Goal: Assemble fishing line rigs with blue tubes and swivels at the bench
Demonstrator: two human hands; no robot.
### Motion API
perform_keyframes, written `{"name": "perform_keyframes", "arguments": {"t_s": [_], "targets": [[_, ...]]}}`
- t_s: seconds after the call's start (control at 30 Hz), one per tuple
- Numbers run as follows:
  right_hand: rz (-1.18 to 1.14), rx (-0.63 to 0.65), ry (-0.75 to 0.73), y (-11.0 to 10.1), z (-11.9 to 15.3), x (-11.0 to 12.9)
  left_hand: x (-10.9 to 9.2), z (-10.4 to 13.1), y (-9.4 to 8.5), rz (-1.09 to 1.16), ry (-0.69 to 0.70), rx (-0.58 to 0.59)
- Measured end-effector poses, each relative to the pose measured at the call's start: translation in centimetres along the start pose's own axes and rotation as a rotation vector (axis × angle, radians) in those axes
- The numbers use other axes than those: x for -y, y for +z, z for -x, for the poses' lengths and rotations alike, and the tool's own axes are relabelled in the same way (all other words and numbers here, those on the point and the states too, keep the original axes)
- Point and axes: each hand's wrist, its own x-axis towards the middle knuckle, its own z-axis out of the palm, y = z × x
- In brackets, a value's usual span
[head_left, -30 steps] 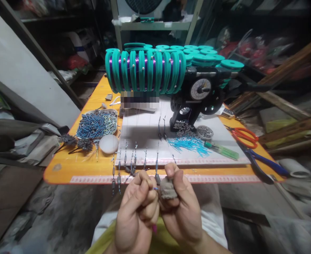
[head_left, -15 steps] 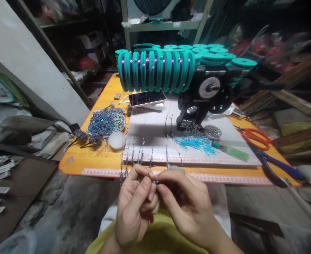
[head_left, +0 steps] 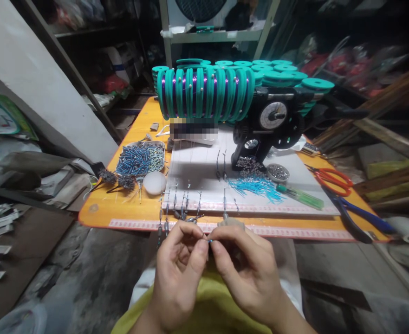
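Note:
My left hand (head_left: 181,271) and my right hand (head_left: 249,271) meet above my lap, just in front of the table edge. Between the fingertips shows a tiny dark-and-blue piece (head_left: 210,240), too small to name. My right thumb and forefinger pinch it. My left thumb and forefinger are pressed together at its left end, and what they grip is mostly hidden. Behind the hands, several fishing-rig pieces with dark beads and weights (head_left: 180,215) hang or lie along the board's front edge.
Teal spools (head_left: 204,93) sit on a black winder (head_left: 260,120). On the white board (head_left: 193,162) lie light-blue thin tubes (head_left: 256,188) and a dish of metal bits (head_left: 277,172). A tray of blue pieces (head_left: 138,157) stands left; red scissors (head_left: 334,181) and blue-handled pliers (head_left: 364,215) lie right.
My left hand's thumb has shifted right and up, its fingertips now against those of my right hand. The left fingers have uncurled slightly; the blue piece sits a little further right.

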Motion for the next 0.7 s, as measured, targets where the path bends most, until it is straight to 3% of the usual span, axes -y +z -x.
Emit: {"name": "perform_keyframes", "arguments": {"t_s": [0.23,0.47,0.53,0.6,0.67,0.7], "targets": [[-0.008,0.016,0.000,-0.4,0.1,0.1,0.1,0.3,-0.4,-0.060,-0.008,0.060],[0.031,0.011,-0.045,-0.6,0.0,-0.2,0.1,-0.4,-0.9,-0.232,0.103,0.041],[-0.110,0.039,0.012,-1.0,-0.1,-0.3,0.3,-0.7,-1.1,-0.257,0.106,-0.023],[-0.421,0.065,0.140,-2.0,-0.2,-0.7,0.7,-0.8,-1.0,-0.233,0.053,-0.101],[-0.664,0.098,0.266,-3.9,-0.4,-1.5,1.1,-0.7,-0.9,-0.189,-0.060,-0.145],[-0.653,0.111,0.298,-5.4,-0.6,-2.1,1.3,-0.6,-0.9,-0.160,-0.125,-0.159]]}}
